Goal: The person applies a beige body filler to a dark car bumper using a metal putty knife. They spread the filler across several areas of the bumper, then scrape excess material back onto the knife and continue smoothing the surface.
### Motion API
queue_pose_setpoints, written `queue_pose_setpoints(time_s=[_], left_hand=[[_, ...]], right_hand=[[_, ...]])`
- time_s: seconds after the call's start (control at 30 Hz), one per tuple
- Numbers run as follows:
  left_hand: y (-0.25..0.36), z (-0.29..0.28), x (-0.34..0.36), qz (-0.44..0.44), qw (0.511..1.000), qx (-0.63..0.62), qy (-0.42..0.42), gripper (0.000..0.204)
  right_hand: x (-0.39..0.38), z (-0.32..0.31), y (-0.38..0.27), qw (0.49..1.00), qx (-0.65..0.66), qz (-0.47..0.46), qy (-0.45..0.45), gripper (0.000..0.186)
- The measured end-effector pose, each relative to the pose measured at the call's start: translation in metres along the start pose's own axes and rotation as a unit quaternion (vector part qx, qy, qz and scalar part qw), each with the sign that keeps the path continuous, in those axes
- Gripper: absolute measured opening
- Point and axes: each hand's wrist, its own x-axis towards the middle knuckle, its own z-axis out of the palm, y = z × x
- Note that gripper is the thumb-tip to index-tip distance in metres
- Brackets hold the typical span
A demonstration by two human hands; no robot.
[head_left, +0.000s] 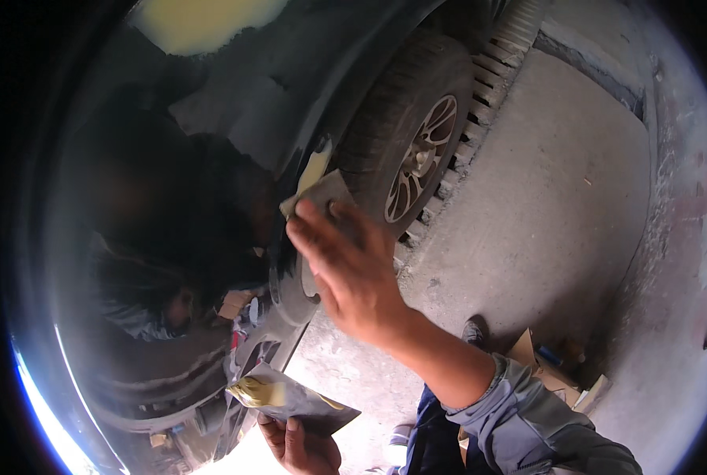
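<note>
My right hand (357, 273) is closed round a flat grey putty spreader (331, 188), pressed to the dark car's fender edge beside the wheel arch. Just beyond the spreader, a strip of pale yellow body filler (314, 169) lies on that edge. Lower down, my left hand (302, 450) grips a thin grey mixing plate (310, 405) from below, thumb and fingers at its near edge. A lump of yellow filler sits on the plate's left corner, with a smear toward its right side. The palm of my left hand is partly cut off by the lower rim.
The glossy dark car body (171, 182) fills the left side and mirrors its surroundings. A larger yellow filler patch (207, 24) is at the top. The wheel (421, 158) stands beside a slotted floor grate (488, 87). An open cardboard box (555, 380) sits near my feet by the wall.
</note>
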Motion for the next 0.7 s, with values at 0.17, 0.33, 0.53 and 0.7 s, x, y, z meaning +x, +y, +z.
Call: queue_pose_setpoints(time_s=[0.17,0.33,0.53,0.7], left_hand=[[-0.002,0.002,0.000,-0.002,0.999,-0.003,0.032,0.051],[-0.006,0.006,-0.002,-0.002,0.999,0.014,0.043,0.054],[-0.005,0.013,-0.003,-0.018,0.998,0.027,0.050,0.058],[-0.004,0.010,-0.001,-0.025,0.999,0.036,0.031,0.059]], right_hand=[[-0.018,-0.015,-0.002,0.997,0.003,0.016,-0.079,0.058],[0.021,-0.021,0.025,0.999,0.005,0.019,0.032,0.058],[0.003,0.008,0.009,0.998,0.040,0.012,0.047,0.055],[-0.026,-0.003,0.008,0.997,0.048,0.016,-0.059,0.057]])
